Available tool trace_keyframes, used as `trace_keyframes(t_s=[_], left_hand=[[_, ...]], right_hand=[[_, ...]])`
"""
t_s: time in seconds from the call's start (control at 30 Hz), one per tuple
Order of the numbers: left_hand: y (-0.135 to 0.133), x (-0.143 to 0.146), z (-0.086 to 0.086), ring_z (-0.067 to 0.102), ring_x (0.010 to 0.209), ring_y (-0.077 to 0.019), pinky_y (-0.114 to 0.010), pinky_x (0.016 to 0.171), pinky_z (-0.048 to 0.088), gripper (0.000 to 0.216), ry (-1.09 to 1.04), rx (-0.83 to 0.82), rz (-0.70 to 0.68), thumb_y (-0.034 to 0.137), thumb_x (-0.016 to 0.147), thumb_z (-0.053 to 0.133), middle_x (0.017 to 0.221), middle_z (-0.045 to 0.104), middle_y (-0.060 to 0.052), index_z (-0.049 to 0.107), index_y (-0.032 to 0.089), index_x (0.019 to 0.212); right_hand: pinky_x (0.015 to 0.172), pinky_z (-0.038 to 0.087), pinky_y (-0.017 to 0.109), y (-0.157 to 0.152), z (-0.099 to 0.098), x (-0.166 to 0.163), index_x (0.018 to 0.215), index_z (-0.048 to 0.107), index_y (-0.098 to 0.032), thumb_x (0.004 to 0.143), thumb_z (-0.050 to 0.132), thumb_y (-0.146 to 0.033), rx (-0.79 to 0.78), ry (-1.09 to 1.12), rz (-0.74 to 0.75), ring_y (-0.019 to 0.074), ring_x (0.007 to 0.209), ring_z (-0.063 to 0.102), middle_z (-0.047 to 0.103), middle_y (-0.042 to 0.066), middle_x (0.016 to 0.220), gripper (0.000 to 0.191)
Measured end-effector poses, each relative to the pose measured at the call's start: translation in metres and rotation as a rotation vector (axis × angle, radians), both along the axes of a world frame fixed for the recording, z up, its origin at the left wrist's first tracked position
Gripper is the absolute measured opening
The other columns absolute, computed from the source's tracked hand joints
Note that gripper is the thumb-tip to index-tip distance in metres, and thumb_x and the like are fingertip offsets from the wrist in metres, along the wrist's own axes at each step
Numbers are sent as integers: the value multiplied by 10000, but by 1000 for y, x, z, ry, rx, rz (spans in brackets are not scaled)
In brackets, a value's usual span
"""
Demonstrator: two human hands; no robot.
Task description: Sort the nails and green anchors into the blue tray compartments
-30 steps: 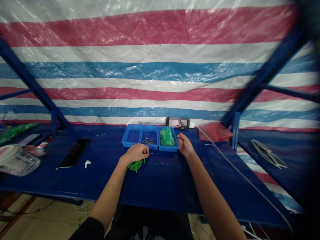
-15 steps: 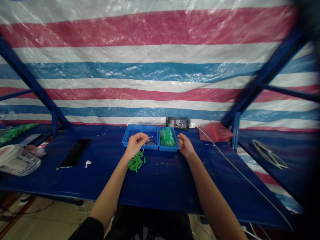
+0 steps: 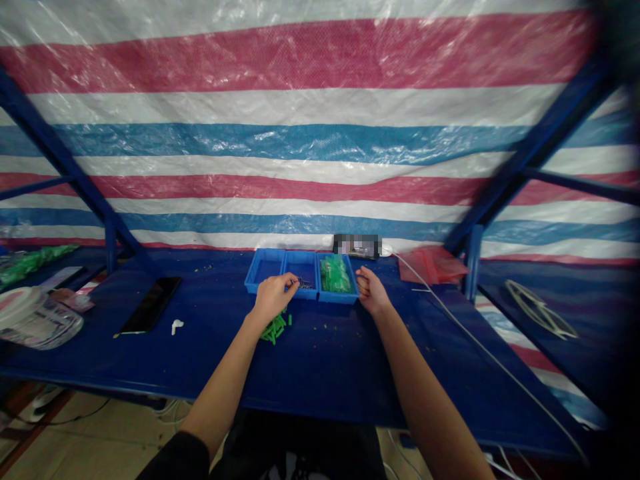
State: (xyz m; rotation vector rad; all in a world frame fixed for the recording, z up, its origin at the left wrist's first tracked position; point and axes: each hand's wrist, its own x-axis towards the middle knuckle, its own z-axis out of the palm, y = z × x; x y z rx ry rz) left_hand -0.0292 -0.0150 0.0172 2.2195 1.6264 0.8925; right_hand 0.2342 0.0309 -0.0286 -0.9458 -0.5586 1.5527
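A blue tray [image 3: 264, 273] with three compartments stands mid-table: the left one looks bare, the middle holds thin metal screws [image 3: 305, 283], the right holds green plastic plugs [image 3: 334, 274]. My left hand [image 3: 273, 297] reaches over the front rim of the middle compartment, fingers pinched at the screws. A small heap of green plugs [image 3: 276, 328] lies on the table just under that wrist. My right hand [image 3: 369, 291] rests curled at the tray's right front corner; what it holds is hidden.
A black phone [image 3: 149, 305] and a white scrap [image 3: 175, 326] lie left on the blue table [image 3: 320, 360]. A clear bag [image 3: 35, 323] sits far left. A red bag [image 3: 430, 264] and a white cable [image 3: 480, 347] run right. Striped tarp behind.
My left hand rose from the green heap to the tray's middle compartment with a thin screw pinched, then lowered its fingers into the screws. My right hand stayed put.
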Motion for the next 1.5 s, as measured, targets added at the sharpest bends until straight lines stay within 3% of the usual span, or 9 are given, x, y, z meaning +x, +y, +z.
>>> trace_keyframes(t_s=[0.23, 0.5, 0.83, 1.5], left_hand=[[2, -12, 8, 608, 677, -147, -224, 595, 392, 245, 117, -98, -23, 392, 819, 511, 721, 671, -6, 666, 203, 832], [2, -26, 7, 609, 634, -141, -213, 571, 388, 237, 214, -345, -294, 365, 771, 545, 694, 682, -16, 688, 180, 805], [-1, -23, 2, 624, 730, -189, -241, 608, 405, 110, 445, -251, -203, 281, 702, 629, 757, 691, -28, 690, 203, 750], [-2, -21, 0, 622, 743, -185, -229, 596, 390, 93, 454, -299, -220, 284, 704, 640, 758, 686, -22, 660, 201, 738]], right_hand=[[245, 100, 142, -1, 0, 0, 708, 478, -191, 802, 519, -335, 16, -19, -8, 35, 244, 120, 204, -131, 314, 176], [246, 82, 142, -1, 3, -1, 697, 470, -188, 830, 474, -316, -23, -12, -21, 35, 238, 118, 199, -128, 303, 185], [247, 95, 143, 0, 0, 0, 703, 471, -193, 803, 514, -344, -6, -31, -11, 36, 238, 120, 202, -131, 302, 186], [244, 100, 144, 1, -3, 1, 697, 475, -193, 794, 520, -351, 23, -38, -3, 37, 241, 122, 205, -131, 311, 191]])
